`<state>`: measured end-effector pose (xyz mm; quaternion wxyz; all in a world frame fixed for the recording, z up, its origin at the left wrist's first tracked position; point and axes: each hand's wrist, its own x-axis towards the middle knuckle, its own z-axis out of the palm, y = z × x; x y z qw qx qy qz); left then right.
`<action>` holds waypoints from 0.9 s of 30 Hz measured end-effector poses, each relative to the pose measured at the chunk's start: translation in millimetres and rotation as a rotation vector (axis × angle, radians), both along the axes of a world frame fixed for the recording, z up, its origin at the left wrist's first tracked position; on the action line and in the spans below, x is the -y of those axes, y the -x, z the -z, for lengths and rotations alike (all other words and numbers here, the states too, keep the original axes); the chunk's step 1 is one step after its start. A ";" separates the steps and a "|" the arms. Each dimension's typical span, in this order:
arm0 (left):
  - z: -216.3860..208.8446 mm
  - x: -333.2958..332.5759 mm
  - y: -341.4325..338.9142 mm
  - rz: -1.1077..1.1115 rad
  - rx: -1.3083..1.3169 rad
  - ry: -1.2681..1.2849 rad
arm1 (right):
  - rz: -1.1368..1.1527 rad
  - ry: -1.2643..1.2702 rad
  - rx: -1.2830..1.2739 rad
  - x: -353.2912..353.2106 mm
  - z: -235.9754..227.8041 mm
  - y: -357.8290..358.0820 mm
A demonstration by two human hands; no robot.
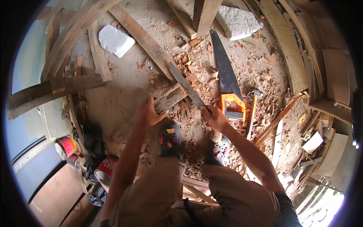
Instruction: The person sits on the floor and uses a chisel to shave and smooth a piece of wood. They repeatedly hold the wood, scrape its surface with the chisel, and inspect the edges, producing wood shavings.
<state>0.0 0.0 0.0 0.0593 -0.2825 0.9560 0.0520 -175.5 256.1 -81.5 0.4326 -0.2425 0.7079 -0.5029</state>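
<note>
My left hand [148, 113] grips the near end of a short, weathered wood block [170, 98], fingers closed around it. The block tilts up to the right, above the floor. My right hand [214, 119] is closed on a machete [189, 86] with a long dark blade, which points to the far left. The blade crosses the block's far end; whether it touches cannot be told. Part of a pale wooden handle [216, 136] shows below my right hand. To the right of the blade lies a handsaw [226, 68] with an orange and black handle.
A hammer [252, 111] lies right of the saw. Wood chips [204, 81] litter the floor around my clogs [170, 138]. Long planks [145, 38] and two pale stone blocks [115, 39] lie beyond. Paint cans [67, 146] stand at left, scrap wood [319, 143] at right.
</note>
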 end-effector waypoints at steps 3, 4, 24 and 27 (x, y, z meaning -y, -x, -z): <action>57.3 -107.2 9.2 -0.069 -0.132 -0.232 | 0.036 -0.236 0.061 -96.7 -26.5 16.4; 52.4 -123.5 15.1 -0.051 -0.116 -0.276 | 0.105 -0.238 0.059 -116.6 -26.5 -1.0; 53.8 -116.3 20.1 -0.023 -0.078 -0.315 | 0.178 -0.200 0.030 -127.6 -14.4 21.3; 60.7 -118.1 9.1 -0.061 -0.075 -0.356 | 0.411 0.089 0.283 -117.2 -43.1 45.2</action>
